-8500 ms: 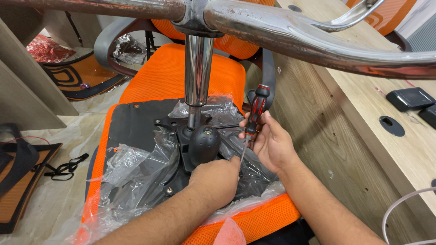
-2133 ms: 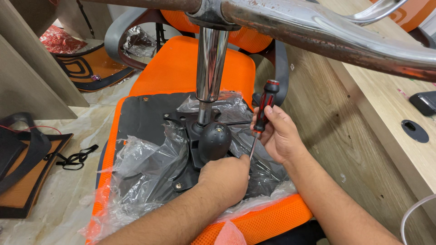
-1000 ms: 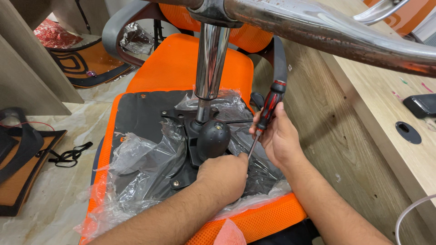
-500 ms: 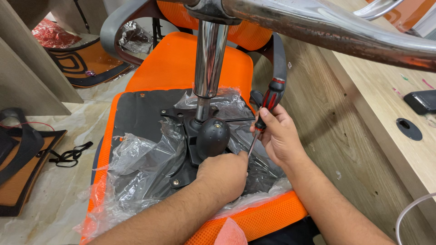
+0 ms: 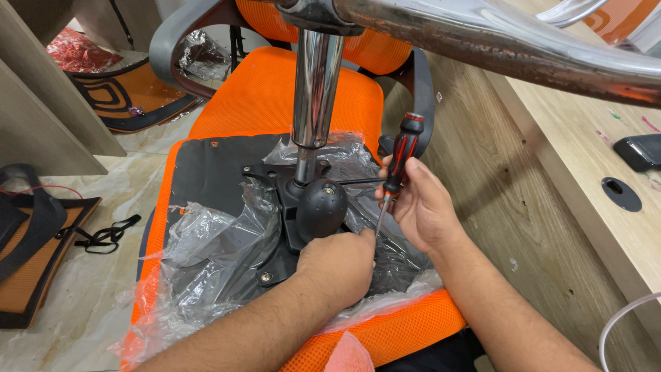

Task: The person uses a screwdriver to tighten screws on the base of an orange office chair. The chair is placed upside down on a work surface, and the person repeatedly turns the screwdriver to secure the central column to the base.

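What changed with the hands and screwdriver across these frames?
Little changed: the right hand keeps its grip on the red-and-black screwdriver, tip down by the left hand, which stays on the black mechanism plate. Only the handle's tilt varies slightly.

red-and-black screwdriver (image 5: 399, 162), near upright, tip down at black chair mechanism (image 5: 320, 207)

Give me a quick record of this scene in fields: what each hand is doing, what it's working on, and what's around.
Left hand: rests on the black metal seat plate, by the round black knob.
Right hand: grips a red-and-black-handled screwdriver, tip angled down toward the left hand.
Workpiece: upturned orange mesh office chair seat, chrome column standing up.
Covering: crumpled clear plastic wrap.
Right side: wooden desk.
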